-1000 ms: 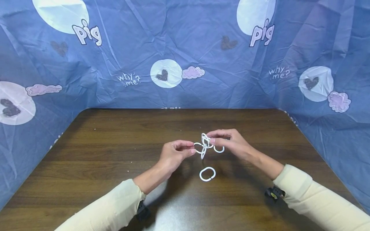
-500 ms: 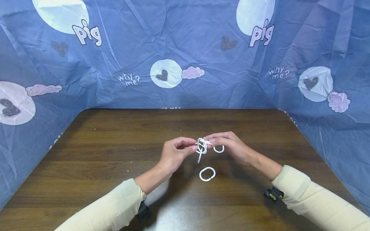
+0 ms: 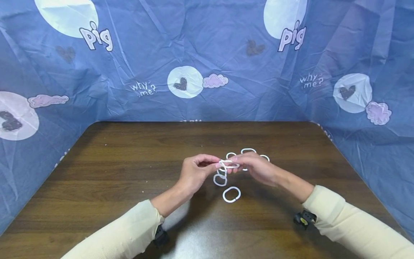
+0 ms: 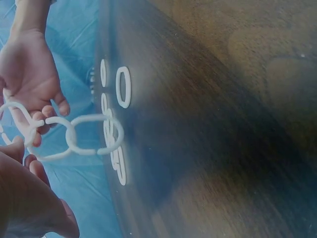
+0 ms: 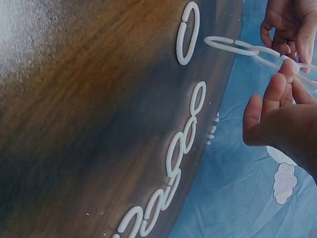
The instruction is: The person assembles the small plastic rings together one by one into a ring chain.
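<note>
Between both hands is a short chain of white split rings, each oval with a small gap. My left hand [image 3: 198,172] pinches a ring [image 3: 230,167] near its left end; my right hand [image 3: 260,168] holds the same ring from the right with its fingertips. Linked rings dangle below, the lowest ring [image 3: 220,180] just above the table. In the left wrist view, the hanging ring [image 4: 97,117] shows its gap at the bottom, and the right hand [image 4: 32,69] is palm-up. The exact contact of the fingertips is partly hidden.
A loose split ring [image 3: 231,194] lies on the brown wooden table [image 3: 129,187] nearest me. Several more rings [image 3: 248,150] lie behind the right hand, partly covered by it; in the right wrist view they form a row [image 5: 174,153]. A blue printed cloth [image 3: 207,46] encloses the table.
The bunched rings between my hands have turned and now hang down as a chain. My right hand has come slightly lower, uncovering rings on the table behind it. The near loose ring stays put.
</note>
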`<action>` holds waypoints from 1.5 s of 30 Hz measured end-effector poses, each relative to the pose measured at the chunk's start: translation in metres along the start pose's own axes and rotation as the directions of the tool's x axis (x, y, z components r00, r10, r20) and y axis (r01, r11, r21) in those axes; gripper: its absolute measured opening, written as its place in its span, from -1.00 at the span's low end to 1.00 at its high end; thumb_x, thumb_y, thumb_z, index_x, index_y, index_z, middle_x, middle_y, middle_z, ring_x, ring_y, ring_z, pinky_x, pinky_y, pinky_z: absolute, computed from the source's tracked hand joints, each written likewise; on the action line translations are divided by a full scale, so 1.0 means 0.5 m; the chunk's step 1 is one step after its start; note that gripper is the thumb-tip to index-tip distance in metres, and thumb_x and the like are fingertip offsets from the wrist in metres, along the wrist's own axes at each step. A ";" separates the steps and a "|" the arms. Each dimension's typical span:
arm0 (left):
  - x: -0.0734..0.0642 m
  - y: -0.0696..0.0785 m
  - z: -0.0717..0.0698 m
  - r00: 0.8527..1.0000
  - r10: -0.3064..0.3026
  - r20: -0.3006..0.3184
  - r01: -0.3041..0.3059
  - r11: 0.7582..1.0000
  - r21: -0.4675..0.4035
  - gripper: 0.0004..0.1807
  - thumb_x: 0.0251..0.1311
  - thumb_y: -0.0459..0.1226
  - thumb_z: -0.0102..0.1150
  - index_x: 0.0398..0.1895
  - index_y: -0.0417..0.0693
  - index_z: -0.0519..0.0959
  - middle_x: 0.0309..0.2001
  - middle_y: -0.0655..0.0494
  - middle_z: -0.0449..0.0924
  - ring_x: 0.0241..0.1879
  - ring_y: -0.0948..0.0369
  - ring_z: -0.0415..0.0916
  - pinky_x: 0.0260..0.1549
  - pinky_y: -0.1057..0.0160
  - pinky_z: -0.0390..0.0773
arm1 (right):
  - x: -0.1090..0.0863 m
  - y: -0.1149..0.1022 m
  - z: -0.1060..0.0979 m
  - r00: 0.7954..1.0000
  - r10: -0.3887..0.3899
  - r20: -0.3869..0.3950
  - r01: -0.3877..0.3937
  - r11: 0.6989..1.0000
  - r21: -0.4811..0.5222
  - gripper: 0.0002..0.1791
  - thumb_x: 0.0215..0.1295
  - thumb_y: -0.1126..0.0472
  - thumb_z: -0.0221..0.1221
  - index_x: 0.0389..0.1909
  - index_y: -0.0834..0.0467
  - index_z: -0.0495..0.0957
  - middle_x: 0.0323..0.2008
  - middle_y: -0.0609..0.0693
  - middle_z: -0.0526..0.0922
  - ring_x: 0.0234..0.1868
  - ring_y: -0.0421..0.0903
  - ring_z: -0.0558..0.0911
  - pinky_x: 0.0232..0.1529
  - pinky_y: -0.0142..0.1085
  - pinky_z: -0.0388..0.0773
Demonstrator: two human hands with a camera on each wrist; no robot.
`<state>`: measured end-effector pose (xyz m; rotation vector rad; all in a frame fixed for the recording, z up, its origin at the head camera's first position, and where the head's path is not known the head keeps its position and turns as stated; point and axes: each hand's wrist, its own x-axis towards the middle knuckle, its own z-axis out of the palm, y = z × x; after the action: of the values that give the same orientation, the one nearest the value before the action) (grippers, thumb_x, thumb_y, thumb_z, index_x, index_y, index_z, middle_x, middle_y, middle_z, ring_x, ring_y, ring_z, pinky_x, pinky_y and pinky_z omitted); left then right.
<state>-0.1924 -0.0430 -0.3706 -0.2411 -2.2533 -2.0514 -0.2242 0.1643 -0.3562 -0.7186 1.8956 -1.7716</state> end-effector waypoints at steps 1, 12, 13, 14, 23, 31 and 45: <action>0.000 0.000 0.000 1.000 0.002 0.006 -0.002 1.000 0.007 -0.86 -0.01 -0.43 0.40 -0.33 -0.23 0.71 -0.37 -0.03 0.70 -0.42 0.30 0.56 -0.39 0.41 0.53 | -0.001 0.000 0.000 1.000 0.018 0.008 -0.018 1.000 0.020 -0.64 0.40 0.23 -0.08 -0.09 0.37 0.60 -0.34 0.03 0.71 -0.28 -0.16 0.58 -0.08 -0.25 0.43; 0.005 -0.001 -0.001 0.999 -0.033 0.006 0.032 0.997 0.064 -0.86 0.07 -0.38 0.35 -0.29 -0.23 0.69 -0.36 0.01 0.68 -0.39 0.30 0.51 -0.37 0.40 0.49 | -0.004 0.001 -0.003 0.988 0.069 0.137 -0.090 0.985 0.150 -0.58 0.51 0.09 -0.13 0.02 0.29 0.58 -0.23 0.04 0.71 -0.25 -0.18 0.55 -0.07 -0.27 0.39; 0.005 -0.001 -0.001 0.999 -0.043 0.005 0.043 0.997 0.063 -0.86 0.07 -0.38 0.35 -0.28 -0.22 0.69 -0.36 0.03 0.67 -0.40 0.30 0.50 -0.37 0.40 0.48 | -0.004 0.001 -0.003 0.988 0.066 0.137 -0.086 0.986 0.140 -0.57 0.52 0.09 -0.14 0.02 0.30 0.57 -0.22 0.04 0.71 -0.23 -0.17 0.55 -0.07 -0.26 0.38; 0.005 0.000 -0.002 0.999 -0.050 0.004 0.049 0.997 0.061 -0.86 0.08 -0.38 0.35 -0.28 -0.23 0.68 -0.36 0.03 0.66 -0.40 0.30 0.49 -0.38 0.40 0.47 | -0.004 0.000 -0.004 0.989 0.068 0.128 -0.085 0.988 0.129 -0.55 0.52 0.08 -0.14 0.03 0.31 0.57 -0.22 0.03 0.71 -0.23 -0.17 0.55 -0.07 -0.25 0.38; 0.007 0.006 -0.005 0.997 -0.080 -0.024 0.081 0.996 0.034 -0.84 0.10 -0.36 0.33 -0.26 -0.26 0.66 -0.34 0.01 0.64 -0.39 0.29 0.46 -0.37 0.40 0.45 | -0.008 0.005 -0.016 0.987 0.098 -0.127 -0.095 0.995 0.028 -0.65 0.48 0.15 -0.09 -0.05 0.33 0.53 -0.30 -0.01 0.66 -0.30 -0.18 0.53 -0.13 -0.29 0.41; 0.004 0.007 -0.006 0.996 -0.082 -0.034 0.082 0.996 0.022 -0.83 0.10 -0.35 0.34 -0.26 -0.28 0.65 -0.36 0.03 0.64 -0.41 0.31 0.46 -0.40 0.42 0.44 | -0.023 0.013 -0.038 0.965 0.055 -0.258 -0.078 0.994 -0.079 -0.60 0.38 0.23 0.06 0.05 0.49 0.44 -0.32 -0.05 0.63 -0.31 -0.22 0.53 -0.20 -0.32 0.40; 0.003 0.009 -0.008 0.994 -0.098 -0.047 0.099 0.995 0.029 -0.81 0.11 -0.32 0.34 -0.25 -0.26 0.65 -0.36 0.05 0.63 -0.40 0.31 0.45 -0.39 0.41 0.44 | -0.057 0.023 -0.076 0.939 -0.010 -0.345 -0.086 0.961 -0.263 -0.68 0.28 0.23 0.21 0.01 0.30 0.55 -0.05 0.03 0.61 -0.17 -0.16 0.53 -0.14 -0.35 0.44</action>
<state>-0.1934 -0.0463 -0.3653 -0.0809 -2.3118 -2.0442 -0.2275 0.2123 -0.3656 -0.4785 2.4058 -1.7154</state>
